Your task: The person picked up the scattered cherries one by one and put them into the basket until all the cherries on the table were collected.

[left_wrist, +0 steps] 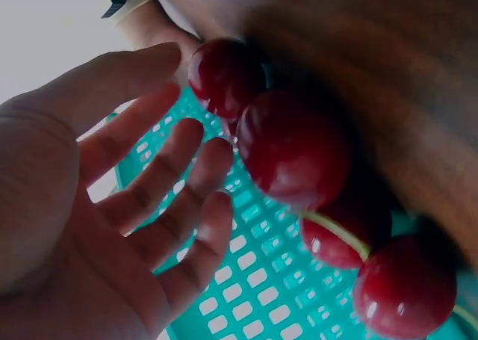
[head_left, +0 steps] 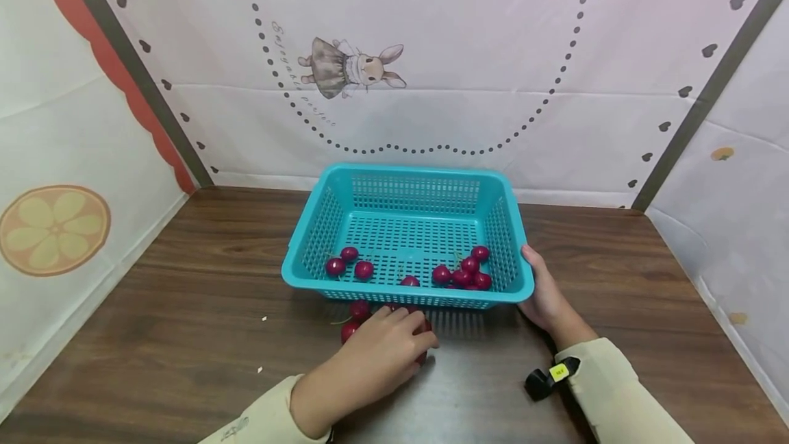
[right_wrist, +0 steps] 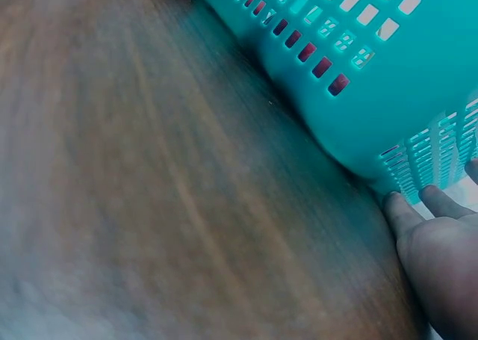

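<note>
A turquoise plastic basket (head_left: 407,171) with slotted walls stands on the wooden table, holding several dark red cherries (head_left: 364,270). Just in front of it, my left hand (head_left: 376,351) reaches over a group of loose cherries (head_left: 360,310), partly covering them. The left wrist view shows its fingers (left_wrist: 190,149) bent loosely beside the cherries (left_wrist: 295,149), gripping none of them. My right hand (head_left: 545,300) is at the basket's right end. Its fingers (right_wrist: 403,213) rest straight against the outer side wall (right_wrist: 418,161); part of that hand lies outside the right wrist view.
A printed white cloth (head_left: 462,33) rises behind and on both sides of the brown table (head_left: 216,293). Small white scraps (head_left: 260,369) lie left of my left hand. A black strap with a yellow tag (head_left: 557,372) is at my right wrist.
</note>
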A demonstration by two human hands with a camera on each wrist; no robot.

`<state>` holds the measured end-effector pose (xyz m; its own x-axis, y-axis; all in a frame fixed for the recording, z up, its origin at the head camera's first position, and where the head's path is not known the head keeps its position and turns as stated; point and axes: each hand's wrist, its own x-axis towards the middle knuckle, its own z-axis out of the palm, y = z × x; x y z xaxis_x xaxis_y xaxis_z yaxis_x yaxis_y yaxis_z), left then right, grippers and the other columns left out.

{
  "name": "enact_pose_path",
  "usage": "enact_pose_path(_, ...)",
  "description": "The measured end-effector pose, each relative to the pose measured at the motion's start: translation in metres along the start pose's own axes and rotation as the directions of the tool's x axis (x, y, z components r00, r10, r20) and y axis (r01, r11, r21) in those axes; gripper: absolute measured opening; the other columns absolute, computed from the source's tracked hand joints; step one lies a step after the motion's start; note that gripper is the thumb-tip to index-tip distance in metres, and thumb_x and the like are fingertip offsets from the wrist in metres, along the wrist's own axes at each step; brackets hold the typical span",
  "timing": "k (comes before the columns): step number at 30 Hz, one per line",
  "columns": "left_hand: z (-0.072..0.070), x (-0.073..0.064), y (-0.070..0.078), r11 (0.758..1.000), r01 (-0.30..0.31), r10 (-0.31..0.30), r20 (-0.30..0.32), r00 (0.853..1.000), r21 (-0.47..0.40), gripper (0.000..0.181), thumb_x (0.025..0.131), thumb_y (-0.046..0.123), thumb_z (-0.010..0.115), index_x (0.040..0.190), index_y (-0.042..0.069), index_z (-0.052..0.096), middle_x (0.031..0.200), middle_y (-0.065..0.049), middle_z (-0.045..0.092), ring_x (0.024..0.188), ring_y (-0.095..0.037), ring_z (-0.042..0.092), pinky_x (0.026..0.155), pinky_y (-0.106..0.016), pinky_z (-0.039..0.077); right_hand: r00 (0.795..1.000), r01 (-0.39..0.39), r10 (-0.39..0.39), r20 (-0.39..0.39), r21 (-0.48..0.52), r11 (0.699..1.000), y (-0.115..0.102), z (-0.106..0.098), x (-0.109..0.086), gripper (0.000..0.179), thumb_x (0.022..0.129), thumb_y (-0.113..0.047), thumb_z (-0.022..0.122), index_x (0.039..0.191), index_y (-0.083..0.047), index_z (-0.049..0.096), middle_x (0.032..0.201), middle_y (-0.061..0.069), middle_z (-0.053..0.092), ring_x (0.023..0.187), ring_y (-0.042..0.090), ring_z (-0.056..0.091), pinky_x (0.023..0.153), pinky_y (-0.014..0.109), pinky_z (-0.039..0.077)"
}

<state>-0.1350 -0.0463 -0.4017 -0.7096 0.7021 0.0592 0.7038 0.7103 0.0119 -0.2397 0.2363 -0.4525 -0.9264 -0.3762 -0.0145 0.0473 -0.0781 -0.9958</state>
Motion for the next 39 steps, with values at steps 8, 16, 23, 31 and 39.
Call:
enact_pose_path(8, 0.009, 0.001, 0.003, 0.999, 0.000, -0.001, 0.013, 1.000, 0.045, 0.028, 0.085, 0.032, 0.080, 0.111, 0.028, 0.074, 0.109, 0.002, 0.070, 0.095, -0.016, 0.064, 0.087, -0.036, 0.057, 0.999, 0.024, -0.024, 0.027, 0.023, 0.999, -0.002, 0.002, 0.001, 0.075, 0.102, -0.062, 0.016, 0.160, -0.019, -0.003, 0.164, 0.018, 0.010, 0.145, 0.046, 0.022, 0.095, 0.023, 0.050)
enact_pose_path(16, 0.009, -0.001, 0.003, 0.998, -0.014, 0.013, 0.021, 1.000, 0.066, 0.030, 0.085, 0.031, 0.080, 0.113, 0.028, 0.073, 0.107, 0.002, 0.069, 0.092, -0.015, 0.062, 0.079, -0.031, 0.054, 1.000, 0.009, -0.009, 0.021, 0.022, 1.000, -0.002, 0.003, 0.001, 0.076, 0.102, -0.063, 0.017, 0.160, -0.020, -0.003, 0.164, 0.017, 0.009, 0.145, 0.044, 0.022, 0.095, 0.021, 0.050)
enact_pose_path(23, 0.000, -0.004, 0.001, 0.998, -0.031, 0.031, 0.011, 0.999, 0.045, 0.028, 0.087, 0.032, 0.078, 0.114, 0.028, 0.073, 0.105, 0.004, 0.071, 0.085, -0.010, 0.067, 0.076, -0.030, 0.054, 1.000, 0.012, -0.012, 0.014, 0.022, 1.000, 0.001, 0.001, 0.001, 0.074, 0.102, -0.063, 0.017, 0.160, -0.021, -0.002, 0.164, 0.016, 0.011, 0.145, 0.045, 0.023, 0.093, 0.022, 0.051)
enact_pose_path(31, -0.016, -0.006, 0.001, 0.992, -0.045, 0.047, 0.020, 0.999, -0.120, 0.037, 0.085, 0.033, 0.080, 0.120, 0.029, 0.071, 0.107, 0.006, 0.069, 0.085, -0.004, 0.064, 0.077, -0.025, 0.051, 0.998, 0.030, -0.031, 0.060, 0.020, 0.999, -0.002, -0.002, 0.000, 0.072, 0.103, -0.060, 0.015, 0.160, -0.022, -0.005, 0.165, 0.016, 0.008, 0.145, 0.046, 0.022, 0.099, 0.029, 0.051)
enact_pose_path(39, -0.045, -0.020, -0.008, 0.940, -0.090, 0.055, -0.115, 0.992, -0.328, 0.040, 0.091, 0.029, 0.074, 0.129, 0.030, 0.065, 0.115, 0.009, 0.065, 0.093, -0.004, 0.061, 0.084, -0.020, 0.053, 0.998, 0.028, -0.030, 0.053, 0.032, 0.999, -0.002, 0.000, -0.001, 0.072, 0.103, -0.059, 0.018, 0.160, -0.021, -0.003, 0.165, 0.017, 0.009, 0.146, 0.047, 0.022, 0.101, 0.033, 0.051)
